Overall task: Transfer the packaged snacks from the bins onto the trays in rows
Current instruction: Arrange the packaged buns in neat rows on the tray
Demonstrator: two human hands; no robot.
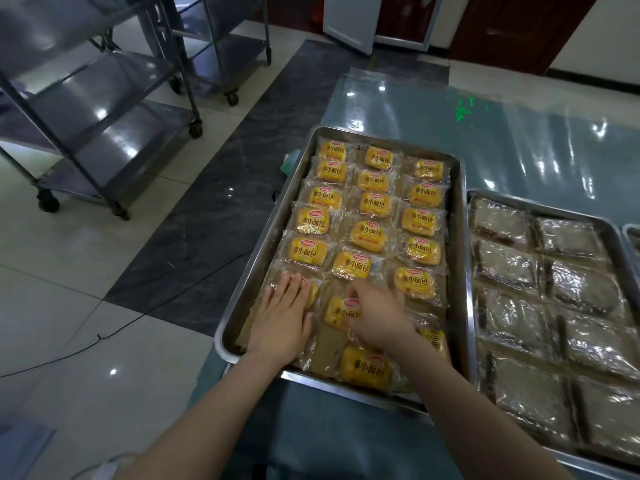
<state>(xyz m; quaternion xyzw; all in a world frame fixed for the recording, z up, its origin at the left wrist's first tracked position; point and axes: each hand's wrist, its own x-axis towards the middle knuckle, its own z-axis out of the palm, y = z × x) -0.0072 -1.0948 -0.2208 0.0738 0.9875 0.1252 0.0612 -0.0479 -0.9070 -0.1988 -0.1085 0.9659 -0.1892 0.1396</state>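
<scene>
The yellow pack (pixel 341 311) lies in the middle column near the front of the tray (pixel 258 265), and you look to be squaring it into its row: a placing step, with the tray nearly full. Your right hand (pixel 375 318) pinches its upper edge with curled fingers. Your left hand (pixel 282 318) lies flat, fingers straight, pressing the left-column pack (pixel 310 294). Next, probably, let go and straighten the front pack (pixel 363 367) at the near rim, which sits askew
</scene>
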